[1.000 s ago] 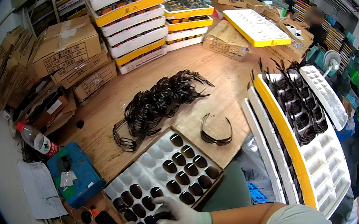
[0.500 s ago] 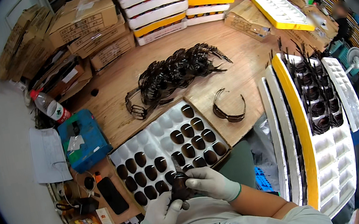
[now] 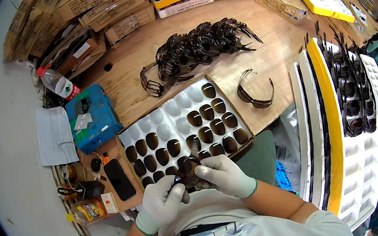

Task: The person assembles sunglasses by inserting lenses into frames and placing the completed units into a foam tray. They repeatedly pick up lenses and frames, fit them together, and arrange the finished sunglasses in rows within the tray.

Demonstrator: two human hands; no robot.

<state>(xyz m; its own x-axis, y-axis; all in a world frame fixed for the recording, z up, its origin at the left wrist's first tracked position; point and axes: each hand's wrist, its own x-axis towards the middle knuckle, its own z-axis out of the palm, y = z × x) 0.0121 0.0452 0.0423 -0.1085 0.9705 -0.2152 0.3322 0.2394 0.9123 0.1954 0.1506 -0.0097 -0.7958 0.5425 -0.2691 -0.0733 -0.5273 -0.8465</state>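
Both my hands wear white gloves and meet over the near edge of a lens tray. Between them is a pair of dark brown sunglasses (image 3: 187, 167). My left hand (image 3: 159, 204) pinches one end of the sunglasses, and my right hand (image 3: 226, 177) grips the other side with thumb and fingers. Gloved fingers hide part of the sunglasses. Just beyond, the white moulded tray (image 3: 164, 132) in a cardboard box holds rows of brown tinted lenses (image 3: 162, 157); some of its far pockets have none. A single pair of sunglasses (image 3: 256, 104) lies on the table right of the tray.
A long heap of dark eyeglass frames (image 3: 203, 51) lies behind the tray. To the left sit a blue box (image 3: 95, 120), a phone (image 3: 119, 179) and a bottle (image 3: 59, 84). White and yellow foam trays (image 3: 332, 144) stand at right. Cartons (image 3: 130, 26) and stacked trays line the back.
The whole scene sits higher and slightly further right in the picture. Both hands still hold the sunglasses, which are turned somewhat differently between my fingers.
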